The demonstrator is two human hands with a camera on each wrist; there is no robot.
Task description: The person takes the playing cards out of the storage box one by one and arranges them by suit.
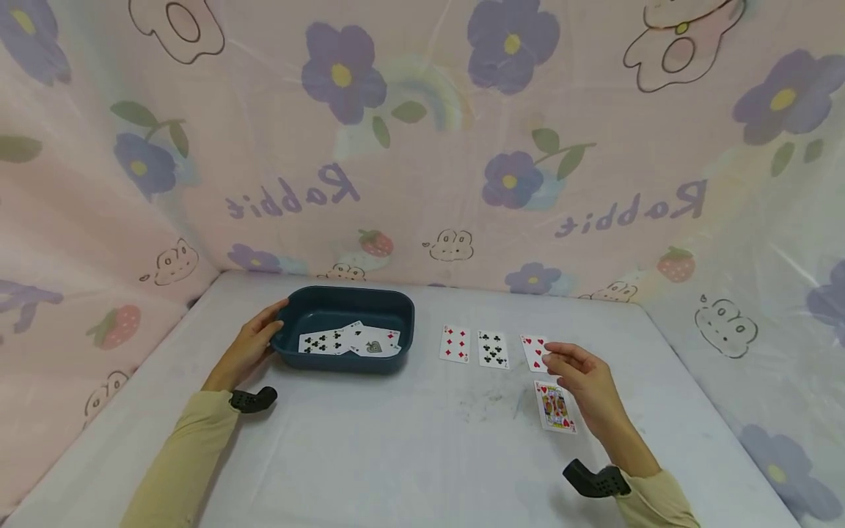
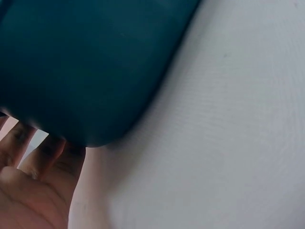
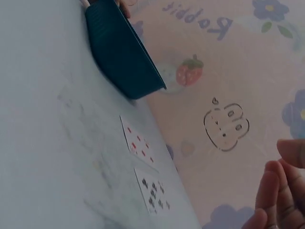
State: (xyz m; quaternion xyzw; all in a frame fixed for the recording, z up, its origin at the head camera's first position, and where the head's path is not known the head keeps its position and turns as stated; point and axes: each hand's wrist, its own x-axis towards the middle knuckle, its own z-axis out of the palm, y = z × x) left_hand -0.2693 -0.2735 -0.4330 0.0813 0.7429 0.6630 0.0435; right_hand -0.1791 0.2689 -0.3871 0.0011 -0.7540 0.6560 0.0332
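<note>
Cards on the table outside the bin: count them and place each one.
4. Right of the bin, left to right: diamond card, club card, heart card partly behind the right hand; a face card lies nearer the camera. More may be hidden.

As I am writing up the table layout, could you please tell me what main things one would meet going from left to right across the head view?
Bare left hand, dark teal rounded-rectangular tray, white rectangular card with red diamonds, white rectangular card with black clubs, farther white rectangular card with red hearts, bare right hand.
</note>
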